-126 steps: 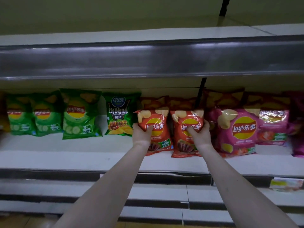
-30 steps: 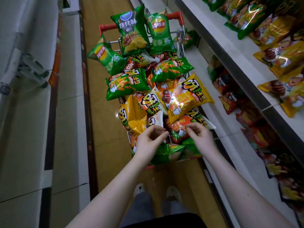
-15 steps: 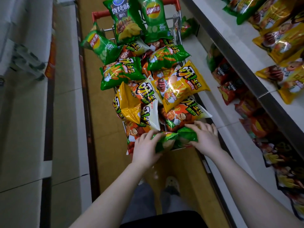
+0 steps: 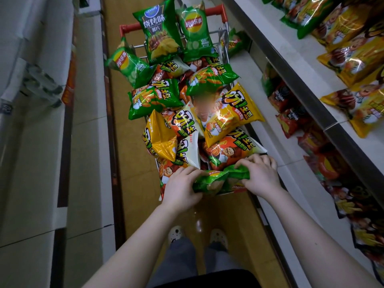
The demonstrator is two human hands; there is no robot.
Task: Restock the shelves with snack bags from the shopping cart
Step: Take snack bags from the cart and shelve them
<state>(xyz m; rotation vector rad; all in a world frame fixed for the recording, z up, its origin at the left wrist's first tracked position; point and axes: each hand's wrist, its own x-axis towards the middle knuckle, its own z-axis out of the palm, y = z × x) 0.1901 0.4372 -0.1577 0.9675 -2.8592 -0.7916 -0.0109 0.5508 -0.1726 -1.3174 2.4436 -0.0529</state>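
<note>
shelves [image 4: 295, 80] of snack bags run down the right of the frame; your shopping cart [image 4: 224, 13] sits heaped at centre. at lower centre, your left hand [image 4: 182, 188] grips a green bag [image 4: 209, 180] and your right hand [image 4: 261, 175] clutches a second green bag [image 4: 239, 173] beside it.

Left hand [image 4: 182, 188]: off the red shelf bags it held four seconds ago, now gripping crumpled green foil snack bags [image 4: 216, 179] at the near end of the wire shopping cart [image 4: 125, 29].
Right hand [image 4: 259, 175]: likewise moved, now pinching their right side.
Green bags: bunched tighter than half a second ago.
</note>
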